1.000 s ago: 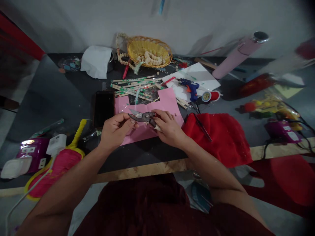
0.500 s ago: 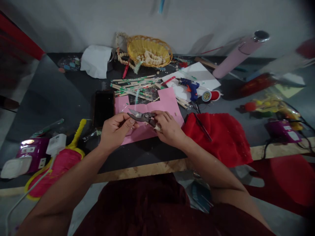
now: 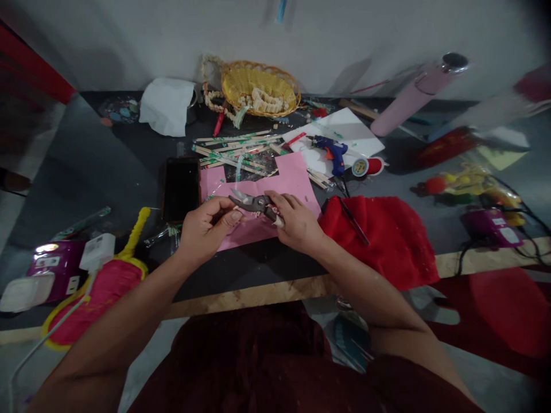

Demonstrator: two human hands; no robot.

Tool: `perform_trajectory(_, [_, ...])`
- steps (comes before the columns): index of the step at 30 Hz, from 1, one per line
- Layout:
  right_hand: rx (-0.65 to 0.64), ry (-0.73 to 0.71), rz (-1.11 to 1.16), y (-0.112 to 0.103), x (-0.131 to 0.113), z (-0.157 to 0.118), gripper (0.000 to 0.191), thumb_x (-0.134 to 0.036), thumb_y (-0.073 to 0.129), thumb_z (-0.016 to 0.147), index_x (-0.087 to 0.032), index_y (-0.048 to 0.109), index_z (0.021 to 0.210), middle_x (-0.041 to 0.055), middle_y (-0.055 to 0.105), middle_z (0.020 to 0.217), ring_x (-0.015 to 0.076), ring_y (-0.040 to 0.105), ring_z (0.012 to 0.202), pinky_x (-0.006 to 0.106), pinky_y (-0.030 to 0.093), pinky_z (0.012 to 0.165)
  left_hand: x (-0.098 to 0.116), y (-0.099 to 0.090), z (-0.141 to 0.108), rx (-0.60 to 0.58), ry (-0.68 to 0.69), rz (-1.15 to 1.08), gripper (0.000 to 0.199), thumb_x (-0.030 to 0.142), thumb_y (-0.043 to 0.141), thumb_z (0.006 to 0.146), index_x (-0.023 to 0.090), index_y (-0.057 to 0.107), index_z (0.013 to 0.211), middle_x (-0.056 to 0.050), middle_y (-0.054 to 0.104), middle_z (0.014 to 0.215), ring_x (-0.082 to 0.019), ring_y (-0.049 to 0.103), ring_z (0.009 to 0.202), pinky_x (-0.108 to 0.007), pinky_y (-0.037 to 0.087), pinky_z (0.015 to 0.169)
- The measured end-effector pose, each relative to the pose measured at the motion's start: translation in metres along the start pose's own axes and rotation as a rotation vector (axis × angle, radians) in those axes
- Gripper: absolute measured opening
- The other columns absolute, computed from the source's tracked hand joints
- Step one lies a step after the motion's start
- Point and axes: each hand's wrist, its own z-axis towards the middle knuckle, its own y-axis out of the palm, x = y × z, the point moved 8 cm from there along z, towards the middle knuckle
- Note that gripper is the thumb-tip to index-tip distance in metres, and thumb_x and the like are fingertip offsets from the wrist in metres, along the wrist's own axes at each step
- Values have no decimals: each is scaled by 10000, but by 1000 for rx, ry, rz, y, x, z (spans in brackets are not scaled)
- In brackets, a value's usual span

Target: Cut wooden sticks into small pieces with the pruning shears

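In my right hand (image 3: 299, 225) is a pair of pruning shears (image 3: 257, 203), its fingers wrapped round the handles and its blades pointing left. The blades are parted a little. My left hand (image 3: 209, 226) is closed in a pinch just below the blade tips. Something small and pale may sit between its thumb and forefinger, but I cannot make it out. Both hands are above a pink sheet of paper (image 3: 297, 178) with a notch cut into its far edge. Small pale bits lie on the paper under the shears.
Wrapped chopsticks (image 3: 235, 150) lie behind the paper, with a yellow basket (image 3: 241, 80) beyond. A phone (image 3: 181, 189) is on the left. To the right are a blue glue gun (image 3: 333, 152), red thread spool (image 3: 373, 166), red cloth (image 3: 383, 241) and pink bottle (image 3: 415, 97).
My left hand and the shears have shifted slightly to the right. The shears' blades look closer together than before. Both hands keep their hold, and the things on the table stay put.
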Motion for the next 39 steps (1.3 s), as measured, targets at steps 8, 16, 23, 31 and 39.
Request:
perform_trajectory(8, [17, 37, -57, -8, 4, -1, 475, -185, 479, 851, -172, 419, 1322, 127, 617, 1141, 271, 569, 1016, 420, 465, 899, 0, -2, -1, 53, -6, 90, 155, 301, 545, 874, 190, 648, 843, -27, 741, 787, -163, 678, 781, -255, 502, 726])
perform_trajectory(16, [-49, -2, -46, -2, 10, 3, 594, -203, 477, 849, -170, 318, 1421, 141, 545, 1296, 295, 508, 1153, 462, 462, 926, -14, 5, 4, -61, -98, -79, 153, 277, 532, 873, 170, 616, 803, -36, 718, 721, -79, 478, 471, -204, 370, 482])
perform_trajectory(23, [-34, 14, -55, -5, 11, 1, 603, -170, 482, 828, -192, 337, 1413, 130, 558, 1272, 286, 512, 1137, 454, 458, 920, -23, 14, 4, -136, -177, -272, 217, 353, 572, 865, 165, 585, 756, -45, 691, 656, -56, 359, 400, -195, 269, 413])
perform_trajectory(31, [-24, 64, -113, -5, 9, -1, 438, -237, 454, 904, -167, 433, 1336, 131, 640, 1091, 274, 592, 961, 407, 467, 849, -22, 12, 2, -67, -180, -208, 204, 342, 569, 875, 151, 629, 836, -59, 720, 711, -79, 525, 483, -186, 381, 457])
perform_trajectory(39, [-86, 67, -127, -5, 13, 2, 579, -181, 471, 853, -205, 341, 1417, 130, 563, 1281, 298, 529, 1128, 459, 461, 906, -14, 7, 4, -39, -55, 14, 180, 283, 558, 862, 169, 692, 824, -39, 731, 785, -109, 620, 599, -199, 444, 519])
